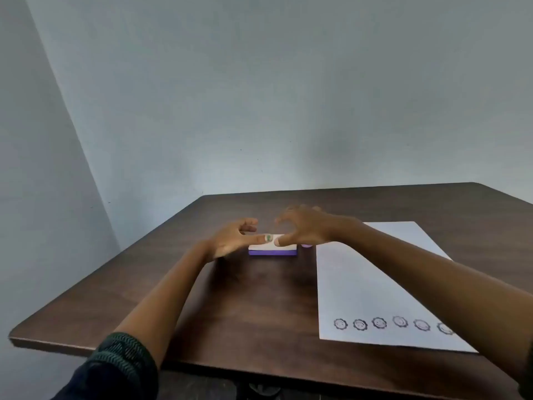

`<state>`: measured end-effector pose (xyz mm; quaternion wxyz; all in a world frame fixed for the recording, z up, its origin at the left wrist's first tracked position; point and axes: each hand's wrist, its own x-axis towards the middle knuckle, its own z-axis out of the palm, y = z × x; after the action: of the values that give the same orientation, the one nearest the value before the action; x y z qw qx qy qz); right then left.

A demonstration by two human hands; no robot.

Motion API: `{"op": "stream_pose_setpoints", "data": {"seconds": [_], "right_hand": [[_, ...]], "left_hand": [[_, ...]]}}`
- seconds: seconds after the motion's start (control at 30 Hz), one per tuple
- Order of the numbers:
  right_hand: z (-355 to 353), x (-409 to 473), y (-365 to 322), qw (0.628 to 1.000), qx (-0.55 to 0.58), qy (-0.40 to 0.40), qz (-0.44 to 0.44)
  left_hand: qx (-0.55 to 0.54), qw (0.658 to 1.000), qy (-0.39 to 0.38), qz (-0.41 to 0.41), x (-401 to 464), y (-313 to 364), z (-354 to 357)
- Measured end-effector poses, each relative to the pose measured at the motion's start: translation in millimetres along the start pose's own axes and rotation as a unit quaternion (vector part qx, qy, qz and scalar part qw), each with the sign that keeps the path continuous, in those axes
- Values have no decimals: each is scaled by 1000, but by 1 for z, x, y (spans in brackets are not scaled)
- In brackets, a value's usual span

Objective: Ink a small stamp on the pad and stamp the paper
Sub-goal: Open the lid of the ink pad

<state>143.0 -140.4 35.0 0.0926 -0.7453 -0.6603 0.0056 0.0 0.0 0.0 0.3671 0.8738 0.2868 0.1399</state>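
Lying flat on the dark wood-grain table [259,298], the ink pad [272,249] sits near the middle of the surface, toward the far side, with its long axis running left to right and its long near edge facing the viewer. It is a shallow rectangular box with a white top and a purple lower band along the near side. The left hand [233,241] reaches over its left end with the thumb extended onto the white top and the other fingers loosely curled above, gripping nothing. The right hand [302,228] arches over the right end, thumb tip resting on the top close to the left thumb, its fingers spread and bent with space beneath them. A small green mark shows between the two thumb tips; what it is cannot be told. A small purple object [306,245] shows just beyond the pad's right end, under the right hand, too hidden to identify. The white paper [360,284] lies to the right of the pad, long axis running near to far, with a row of round, toothed stamp prints [379,323] along its near edge. Plain grey walls [259,96] meet in a corner behind the table.
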Motion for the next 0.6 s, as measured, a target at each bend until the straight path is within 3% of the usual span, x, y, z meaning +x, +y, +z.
{"op": "stream_pose_setpoints", "data": {"seconds": [0.17, 0.6], "right_hand": [[-4, 15, 7, 996, 8, -90, 22], [4, 22, 13, 990, 101, -98, 17]], "left_hand": [[14, 995, -101, -16, 5, -10, -6], [65, 996, -62, 9, 11, -30, -14]]}}
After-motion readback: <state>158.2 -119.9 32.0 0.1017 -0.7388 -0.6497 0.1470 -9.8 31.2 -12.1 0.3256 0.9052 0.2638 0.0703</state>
